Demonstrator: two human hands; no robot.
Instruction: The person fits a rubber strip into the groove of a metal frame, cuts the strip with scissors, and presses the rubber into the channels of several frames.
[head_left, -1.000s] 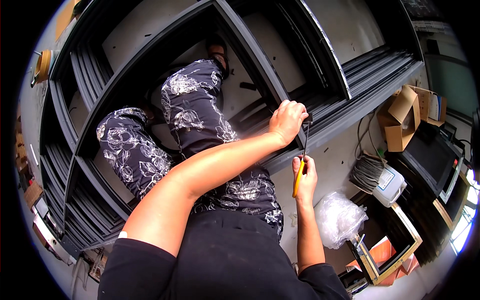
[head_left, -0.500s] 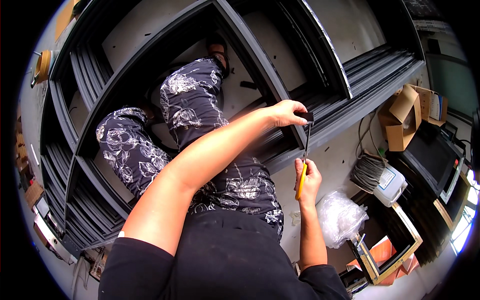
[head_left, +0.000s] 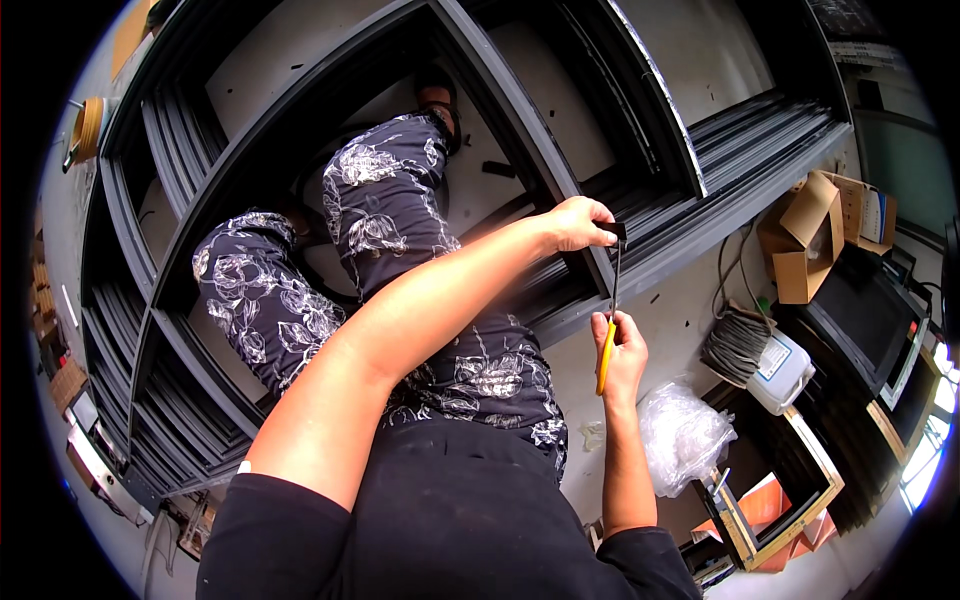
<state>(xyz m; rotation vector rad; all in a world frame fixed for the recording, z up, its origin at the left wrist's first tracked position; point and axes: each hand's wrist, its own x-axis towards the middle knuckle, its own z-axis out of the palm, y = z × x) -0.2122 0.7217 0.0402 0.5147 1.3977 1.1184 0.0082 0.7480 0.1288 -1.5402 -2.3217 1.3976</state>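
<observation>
My left hand (head_left: 578,224) reaches across my lap to the corner of a dark grey frame (head_left: 520,115), its fingers pinching a small black piece (head_left: 616,232). Below it, my right hand (head_left: 624,358) is closed round the yellow handle (head_left: 606,358) of a slim tool. The tool's long, thin metal shaft (head_left: 616,280) points up, and its tip meets the black piece or lies just beside it; I cannot tell which. What kind of tool it is does not show clearly.
Stacked dark frames (head_left: 740,160) lie around my legs. On the right are an open cardboard box (head_left: 800,240), a coil of grey cord (head_left: 738,345), a white jug (head_left: 780,372), crumpled clear plastic (head_left: 685,435) and a wood-edged frame (head_left: 815,460). Black scraps (head_left: 497,169) dot the floor.
My right hand and the yellow handle have shifted slightly to the right. The black piece in my left hand has tilted a little; that hand stays in nearly the same place.
</observation>
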